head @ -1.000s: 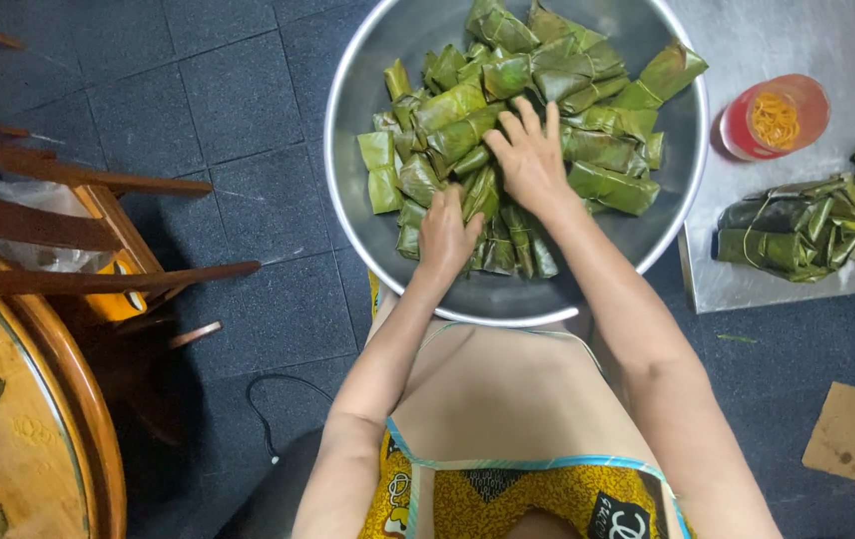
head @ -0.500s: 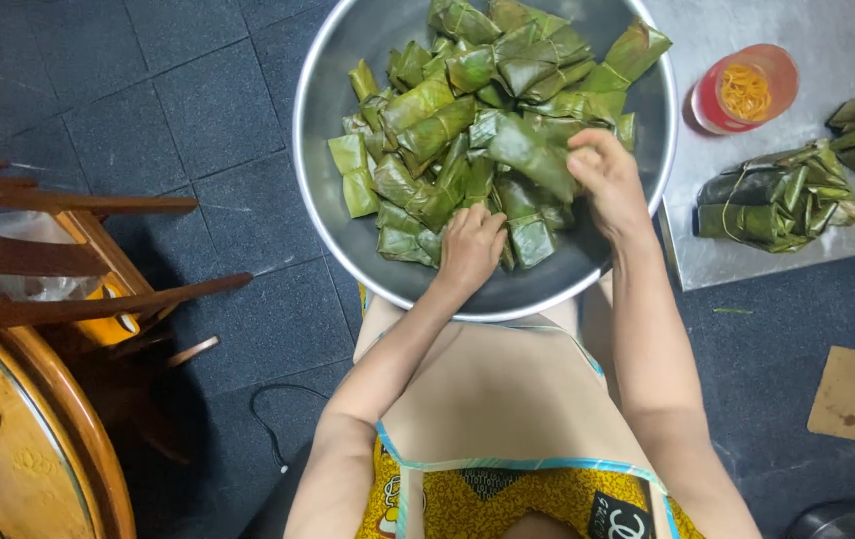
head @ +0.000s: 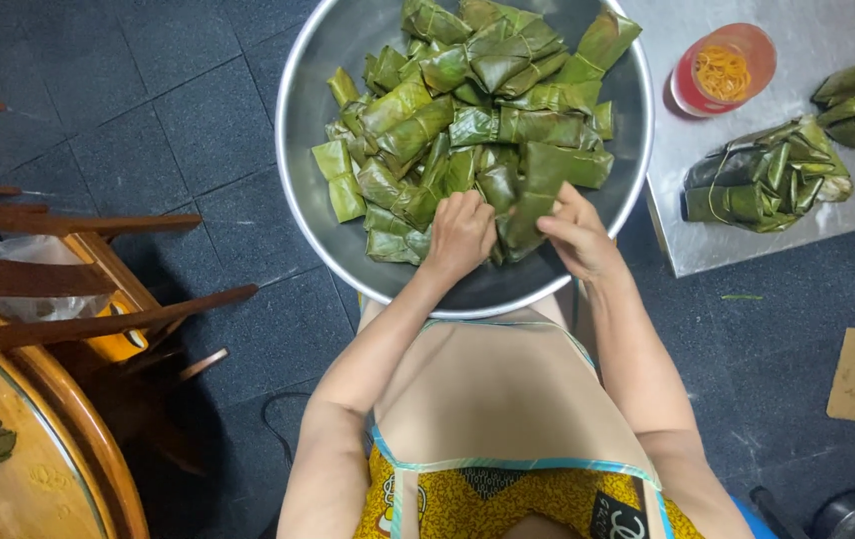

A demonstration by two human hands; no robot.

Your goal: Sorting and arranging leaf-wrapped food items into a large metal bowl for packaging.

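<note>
Both hands, left hand [head: 460,232] and right hand [head: 575,236], clasp leaf-wrapped parcels [head: 507,205] inside the metal basin [head: 299,130]

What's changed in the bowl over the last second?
Both hands came back from the pile's middle to its near edge: left hand rests on the leaf parcels, right hand grips one. Metal bowl, red cup and tied bundles look unchanged.
</note>
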